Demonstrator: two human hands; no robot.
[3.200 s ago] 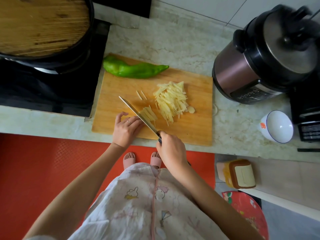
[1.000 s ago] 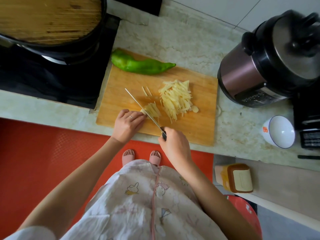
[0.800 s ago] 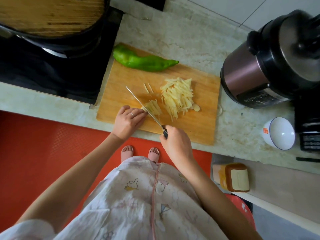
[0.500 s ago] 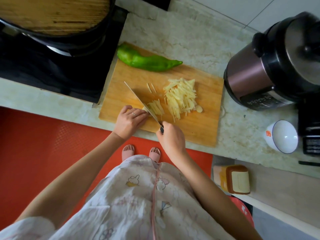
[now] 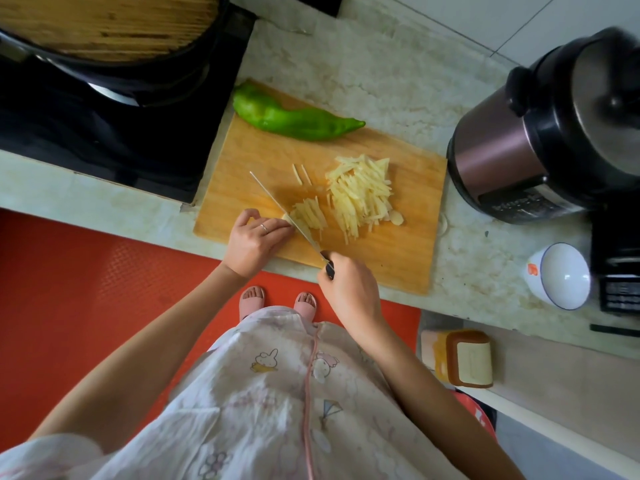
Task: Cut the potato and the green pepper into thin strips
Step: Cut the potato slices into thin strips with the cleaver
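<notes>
Our small pile of strips (image 5: 310, 214) beside the knife (image 5: 284, 211) has grown. Our left hand (image 5: 254, 242) holds the potato piece (image 5: 286, 216) under curled fingers, and our right hand (image 5: 349, 289) grips the knife handle. The green pepper (image 5: 294, 119) lies whole at the far edge of the board (image 5: 398, 258).

I see a black stove (image 5: 104, 126) up and left of the left hand (image 5: 254, 242), with a dark wok (image 5: 194, 64) on it under a wooden lid (image 5: 104, 26). A marble counter (image 5: 346, 57) runs beyond both hands. Up and right of the right hand (image 5: 349, 289) is a brown-and-black pressure cooker (image 5: 554, 133), lid on. Right of that hand, well apart, a white bowl (image 5: 564, 275) sits just beside a black appliance (image 5: 620, 254) at the frame edge. Below the hands are a red floor mat (image 5: 86, 289) and pink slippers (image 5: 252, 299). Lower right of the right hand is a brown-lidded tub (image 5: 464, 358) on a ledge.
</notes>
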